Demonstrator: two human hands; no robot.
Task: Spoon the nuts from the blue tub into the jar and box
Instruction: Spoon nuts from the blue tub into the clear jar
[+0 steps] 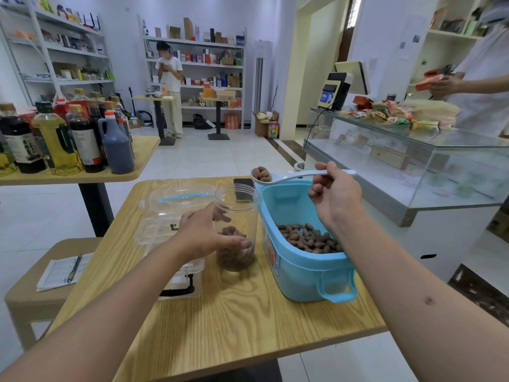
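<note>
A blue tub (300, 274) holding brown nuts (308, 238) stands on the right of the wooden table (234, 321). Left of it is a clear plastic jar (238, 199), upright, with nuts in its bottom third. My left hand (203, 232) grips the jar's side. My right hand (334, 194) holds a white spoon (292, 176) by its handle; the bowl carries a few nuts and hovers above the jar's rim, at the tub's far left corner. A clear plastic box (170, 216) with its lid swung open lies left of the jar.
A dark phone (243, 188) lies behind the jar. A stool with a paper and pen (64, 271) stands left of the table. Another table with bottles (60, 139) is at far left, a glass counter (413, 166) at right. Two people stand farther off.
</note>
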